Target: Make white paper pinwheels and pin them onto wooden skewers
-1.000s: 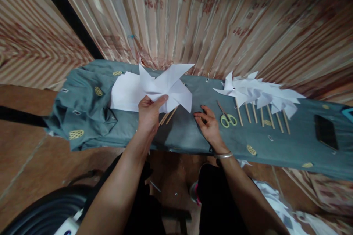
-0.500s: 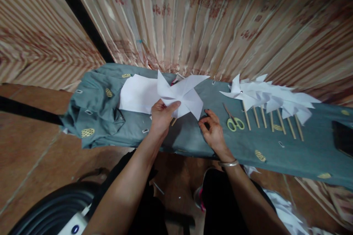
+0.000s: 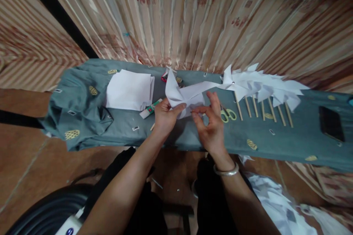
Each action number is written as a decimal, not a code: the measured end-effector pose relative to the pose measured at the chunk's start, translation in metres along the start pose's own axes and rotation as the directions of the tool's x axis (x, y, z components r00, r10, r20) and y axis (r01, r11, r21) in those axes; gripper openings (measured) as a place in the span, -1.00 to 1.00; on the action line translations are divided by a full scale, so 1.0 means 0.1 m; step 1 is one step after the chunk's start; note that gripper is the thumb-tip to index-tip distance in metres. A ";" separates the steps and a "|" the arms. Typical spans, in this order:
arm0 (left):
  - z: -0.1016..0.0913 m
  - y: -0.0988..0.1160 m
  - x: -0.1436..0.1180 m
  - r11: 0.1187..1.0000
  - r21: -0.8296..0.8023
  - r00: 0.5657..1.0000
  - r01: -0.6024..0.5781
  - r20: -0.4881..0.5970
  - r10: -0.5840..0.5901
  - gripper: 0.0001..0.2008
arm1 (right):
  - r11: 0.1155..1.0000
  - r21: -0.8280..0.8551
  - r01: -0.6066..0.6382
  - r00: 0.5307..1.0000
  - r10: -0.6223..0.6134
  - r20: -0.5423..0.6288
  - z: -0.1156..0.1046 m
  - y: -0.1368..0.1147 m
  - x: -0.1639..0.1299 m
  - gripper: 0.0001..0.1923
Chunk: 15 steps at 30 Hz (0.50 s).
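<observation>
My left hand (image 3: 166,116) is closed on a white paper pinwheel (image 3: 176,91), its thumb pressed near the middle of the folded paper. My right hand (image 3: 211,125) is beside the pinwheel's right side, thumb and index finger pinched together close to the paper and the other fingers raised. Whatever lies in that pinch is too small to make out. Under the left wrist shows the end of a wooden stick (image 3: 152,127). Green-handled scissors (image 3: 229,115) lie just right of my right hand, partly hidden by it.
Left of the hands are a stack of white paper (image 3: 128,90) and a glue tube (image 3: 151,109). Several finished pinwheels (image 3: 264,86) on sticks overlap at right, near a black phone (image 3: 331,123). More white paper pieces (image 3: 275,205) lie below the table (image 3: 193,139). A curtain (image 3: 171,22) hangs behind.
My right hand has moved up to the pinwheel and now pinches beside its middle. The pinwheel has tilted and shifted right, uncovering the glue tube. The view has turned slightly right.
</observation>
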<state>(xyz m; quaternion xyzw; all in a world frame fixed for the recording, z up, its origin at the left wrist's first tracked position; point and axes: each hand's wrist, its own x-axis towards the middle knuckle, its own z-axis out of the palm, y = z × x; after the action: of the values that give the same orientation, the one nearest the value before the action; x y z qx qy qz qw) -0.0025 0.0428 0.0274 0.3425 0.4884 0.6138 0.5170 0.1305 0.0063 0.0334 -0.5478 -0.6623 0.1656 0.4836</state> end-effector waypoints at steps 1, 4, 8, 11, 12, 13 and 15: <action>0.02 -0.01 -0.01 1.000 0.023 1.000 -0.010 0.005 0.010 -0.81 | 1.000 -0.001 0.008 1.000 -0.008 -0.001 0.02 0.01 0.00 -0.93; 0.07 -0.05 -0.01 0.998 0.060 0.999 -0.026 0.025 0.025 -0.83 | 1.000 0.004 0.000 1.000 0.000 -0.008 0.04 0.08 0.01 -0.93; 0.08 -0.10 -0.01 0.997 0.063 0.997 -0.042 0.068 0.038 -0.82 | 0.998 0.037 -0.046 0.999 0.046 -0.010 0.01 0.12 0.03 -0.92; 0.08 -0.12 -0.02 0.995 0.070 0.993 -0.068 0.098 0.061 -0.84 | 0.994 0.071 -0.080 0.997 0.081 -0.010 -0.01 0.11 0.03 -0.92; 0.08 -0.12 -0.02 0.995 0.070 0.992 -0.075 0.105 0.068 -0.84 | 0.993 0.082 -0.090 0.996 0.091 -0.009 -0.01 0.11 0.03 -0.91; 0.08 -0.12 -0.02 0.994 0.070 0.991 -0.081 0.110 0.073 -0.85 | 0.991 0.091 -0.100 0.995 0.101 -0.005 -0.01 0.11 0.03 -0.91; 0.08 -0.12 -0.03 0.994 0.075 0.990 -0.084 0.117 0.075 -0.85 | 0.987 0.107 -0.116 0.993 0.117 0.003 -0.01 0.12 0.04 -0.91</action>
<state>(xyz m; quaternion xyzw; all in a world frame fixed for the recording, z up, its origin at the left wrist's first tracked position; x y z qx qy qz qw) 0.0088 0.0417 0.0183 0.4164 0.4681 0.5935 0.5052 0.1380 0.0136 0.0264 -0.5592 -0.6185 0.2278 0.5029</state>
